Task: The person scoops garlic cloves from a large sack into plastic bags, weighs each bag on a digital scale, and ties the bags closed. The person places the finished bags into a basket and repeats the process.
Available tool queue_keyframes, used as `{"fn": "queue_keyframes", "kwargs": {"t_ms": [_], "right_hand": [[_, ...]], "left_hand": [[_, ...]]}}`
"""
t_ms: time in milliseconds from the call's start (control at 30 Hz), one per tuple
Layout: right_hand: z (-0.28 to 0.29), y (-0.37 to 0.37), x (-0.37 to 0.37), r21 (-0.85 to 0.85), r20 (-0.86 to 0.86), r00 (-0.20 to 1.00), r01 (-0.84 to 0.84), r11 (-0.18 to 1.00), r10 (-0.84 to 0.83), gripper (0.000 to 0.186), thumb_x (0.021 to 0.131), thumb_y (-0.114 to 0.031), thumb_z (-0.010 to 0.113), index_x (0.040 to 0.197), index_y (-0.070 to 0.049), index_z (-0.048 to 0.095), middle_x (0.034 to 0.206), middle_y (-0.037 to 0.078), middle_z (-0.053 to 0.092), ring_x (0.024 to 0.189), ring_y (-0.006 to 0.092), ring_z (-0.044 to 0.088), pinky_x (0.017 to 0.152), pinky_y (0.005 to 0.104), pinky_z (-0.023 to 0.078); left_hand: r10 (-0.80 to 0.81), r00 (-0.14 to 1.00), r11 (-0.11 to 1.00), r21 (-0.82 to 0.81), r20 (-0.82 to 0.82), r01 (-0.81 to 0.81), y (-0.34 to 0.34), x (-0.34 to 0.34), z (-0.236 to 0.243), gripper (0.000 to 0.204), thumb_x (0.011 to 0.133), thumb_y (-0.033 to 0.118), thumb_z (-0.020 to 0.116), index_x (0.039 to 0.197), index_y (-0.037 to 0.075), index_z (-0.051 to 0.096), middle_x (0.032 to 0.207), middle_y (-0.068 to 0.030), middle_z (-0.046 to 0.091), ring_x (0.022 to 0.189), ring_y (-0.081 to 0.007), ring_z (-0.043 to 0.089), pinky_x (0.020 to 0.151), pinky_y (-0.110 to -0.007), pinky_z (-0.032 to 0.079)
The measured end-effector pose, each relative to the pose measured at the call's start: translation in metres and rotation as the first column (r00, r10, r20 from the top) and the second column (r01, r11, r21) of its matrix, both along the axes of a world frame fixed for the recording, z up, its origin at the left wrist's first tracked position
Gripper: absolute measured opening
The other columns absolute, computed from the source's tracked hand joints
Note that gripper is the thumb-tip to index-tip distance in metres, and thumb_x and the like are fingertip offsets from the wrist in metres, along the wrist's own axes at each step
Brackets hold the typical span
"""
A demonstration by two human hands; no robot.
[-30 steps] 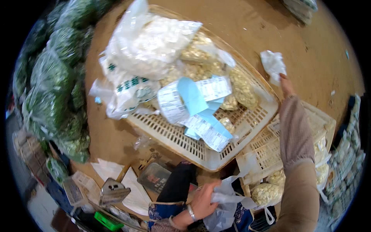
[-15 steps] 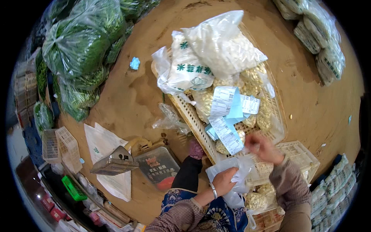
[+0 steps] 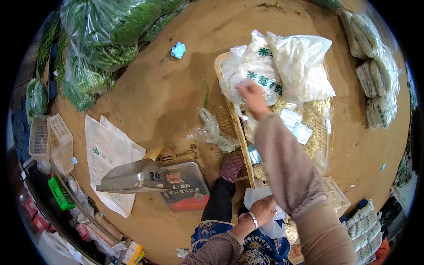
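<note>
Produce-packing workplace, by its bagged greens (image 3: 112, 26), printed labels (image 3: 302, 132) and slotted plastic basket (image 3: 241, 136).

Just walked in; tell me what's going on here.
A person's left hand holds a thin translucent plastic bag near the lap. The right hand, blurred, is over a white plastic bag with green print in a long pale plastic crate; whether its fingers grip anything is unclear. Beside that bag sits a full translucent bag of whitish pieces, and white paper labels lie in the crate.
</note>
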State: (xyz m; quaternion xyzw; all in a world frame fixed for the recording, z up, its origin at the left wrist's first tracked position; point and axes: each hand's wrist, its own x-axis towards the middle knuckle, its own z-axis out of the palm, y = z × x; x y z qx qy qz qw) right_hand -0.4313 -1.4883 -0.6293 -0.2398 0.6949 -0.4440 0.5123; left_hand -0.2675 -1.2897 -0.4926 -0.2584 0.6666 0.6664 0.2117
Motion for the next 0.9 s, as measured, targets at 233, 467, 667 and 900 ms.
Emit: {"fn": "queue_keyframes", "kwargs": {"t_ms": [233,467,667,900], "right_hand": [[0.106,0.115,-0.043,-0.029,0.554,0.726,0.507,0.862,-0.408,0.015,0.089,-0.018,0.040,0.094,-0.006,0.046,0.073,0.002,0.051,0.074,0.0137,0.052,0.079,0.0332,0.043],[0.185,0.085,-0.002,-0.219,0.279,0.928,0.314,0.924,-0.249,0.010,0.087,-0.011,0.043,0.083,-0.003,0.048,0.067,0.004,0.051,0.061,0.0091,0.046,0.082,0.0314,0.041],[0.234,0.050,0.001,-0.457,0.222,0.914,0.404,0.793,-0.338,0.011,0.085,-0.011,0.044,0.090,-0.002,0.047,0.065,0.004,0.049,0.060,0.0124,0.047,0.079,0.0406,0.044],[0.325,0.125,-0.041,-0.624,0.233,0.973,0.154,0.766,-0.006,0.020,0.082,-0.023,0.048,0.087,-0.003,0.050,0.067,0.008,0.055,0.046,0.0154,0.052,0.038,0.0261,0.044]], "left_hand": [[0.278,0.949,0.949,0.110,0.148,-0.295,-0.010,0.003,0.008,0.060,0.070,0.013,0.062,0.122,0.006,0.032,0.102,-0.0209,0.053,0.088,-0.0340,0.054,0.073,-0.040,0.044],[0.313,0.941,0.946,0.041,0.126,-0.320,0.011,0.008,-0.004,0.061,0.069,0.012,0.062,0.122,0.005,0.033,0.107,-0.0197,0.051,0.090,-0.0356,0.053,0.076,-0.039,0.043],[0.312,0.940,0.948,0.023,0.139,-0.319,0.009,0.014,-0.006,0.064,0.068,0.011,0.062,0.123,0.005,0.031,0.117,-0.0190,0.045,0.096,-0.0340,0.051,0.078,-0.038,0.043],[0.370,0.915,0.924,0.043,0.162,-0.381,-0.031,0.001,0.040,0.090,0.065,0.013,0.066,0.132,0.007,0.006,0.097,-0.0212,0.055,0.086,-0.0362,0.055,0.073,-0.039,0.045]]}}
